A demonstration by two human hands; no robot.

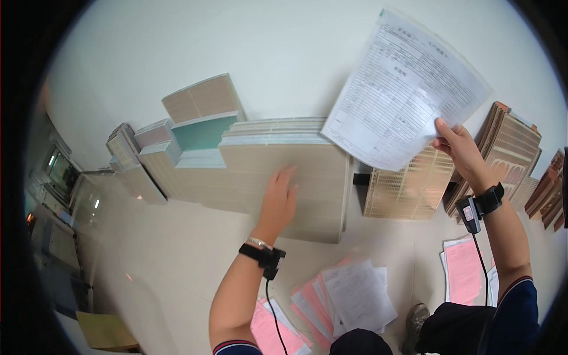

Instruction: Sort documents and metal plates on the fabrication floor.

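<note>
My left hand flat, fingers spread, steadying beige board stack leaning at wall. Right hand pinches printed form sheet raised far right, facing me for reading. Pink papers near, on floor.

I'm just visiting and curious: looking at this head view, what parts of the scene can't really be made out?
- Printed sheet in the right hand: its table text is too small to read.
- Tan board stack under the left hand: the hand covers part of its face; the board count is unclear.
- Pink and white papers on the floor: partly cut off by the lower edge and the person's knees.
- Machines at far left: bent and dim near the fisheye rim.
</note>
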